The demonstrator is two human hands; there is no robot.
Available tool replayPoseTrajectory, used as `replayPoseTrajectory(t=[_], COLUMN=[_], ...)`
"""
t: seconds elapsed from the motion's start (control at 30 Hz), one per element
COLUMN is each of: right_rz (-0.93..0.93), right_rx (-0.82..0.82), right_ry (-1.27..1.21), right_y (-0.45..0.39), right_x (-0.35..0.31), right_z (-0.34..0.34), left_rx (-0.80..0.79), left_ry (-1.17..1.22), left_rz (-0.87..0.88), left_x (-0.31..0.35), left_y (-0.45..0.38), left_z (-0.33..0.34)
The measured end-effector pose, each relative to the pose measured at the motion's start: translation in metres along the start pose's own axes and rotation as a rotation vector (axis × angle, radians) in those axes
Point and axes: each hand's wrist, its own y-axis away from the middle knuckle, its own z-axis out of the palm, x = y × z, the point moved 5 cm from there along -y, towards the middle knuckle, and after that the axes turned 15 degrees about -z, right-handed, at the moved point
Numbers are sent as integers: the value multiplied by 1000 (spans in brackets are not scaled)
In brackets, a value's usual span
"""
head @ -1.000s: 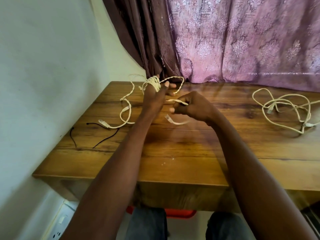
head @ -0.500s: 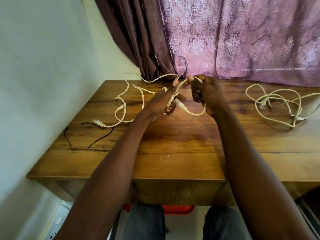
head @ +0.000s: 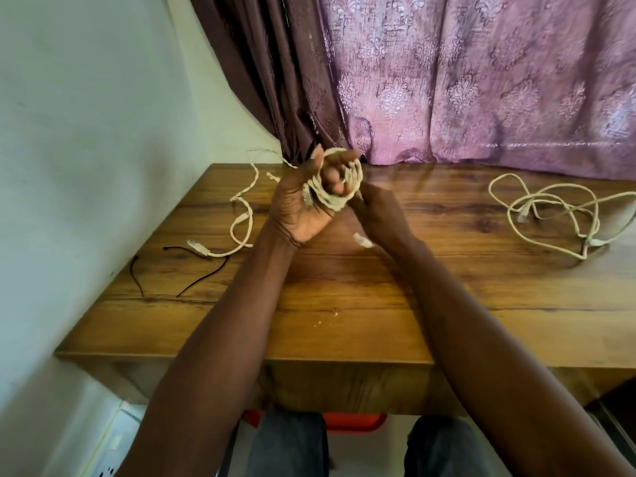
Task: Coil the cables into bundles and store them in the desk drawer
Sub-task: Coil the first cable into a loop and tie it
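My left hand (head: 303,204) is raised palm up over the wooden desk (head: 344,304), with a cream twisted cable wound in a coil (head: 339,201) around its fingers. The loose tail of that cable (head: 241,215) trails down to the desk's left side and ends in a clear plug (head: 198,247). My right hand (head: 375,211) sits just right of the coil, fingers curled at the cable; another plug (head: 362,240) hangs below it. A second cream cable (head: 557,215) lies in a loose tangle at the desk's right.
Thin black ties (head: 165,270) lie near the desk's left edge, against a pale wall (head: 86,132). A purple curtain (head: 481,80) hangs behind the desk. My knees and a red seat (head: 354,421) show below the front edge.
The cable now sits wound as a tight coil around my left hand's fingers, which has turned palm up. My right hand dropped from the top of the loop to the coil's right side.
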Motion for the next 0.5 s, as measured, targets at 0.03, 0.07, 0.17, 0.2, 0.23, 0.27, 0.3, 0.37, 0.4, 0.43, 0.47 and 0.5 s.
replayPoseTrajectory(t=[0.03,0.07,0.17,0.2,0.23,0.27,0.3,0.37,0.4,0.43,0.47,0.5], right_rz=[-5,-11,22,46,85,123,168,230,239,241,238,238], right_rx=[-80,-142,-206,-207,-216,-233,-264,-340,-359,-351,-329,-302], right_ry=[31,38,-20,-53,-97,-164,-249,-415,-478,-536,-589,-636], right_y=[2,3,4,3,3,3,4,8,9,9,8,8], right_x=[-1,-3,-10,-12,-14,-17,-23,-34,-39,-42,-44,-45], right_z=[8,15,21,21,22,23,24,24,23,21,16,13], left_rx=[2,40,301,415,509,602,678,813,855,865,866,869], left_ry=[63,83,46,-5,-70,-165,-269,-491,-587,-656,-692,-710], left_rz=[64,129,252,290,326,355,369,337,327,318,299,278], left_x=[4,8,18,21,24,25,26,24,22,20,17,16], left_y=[-1,-1,3,5,8,12,14,16,16,16,15,14], left_z=[-1,-4,-17,-22,-26,-27,-29,-26,-25,-23,-23,-24])
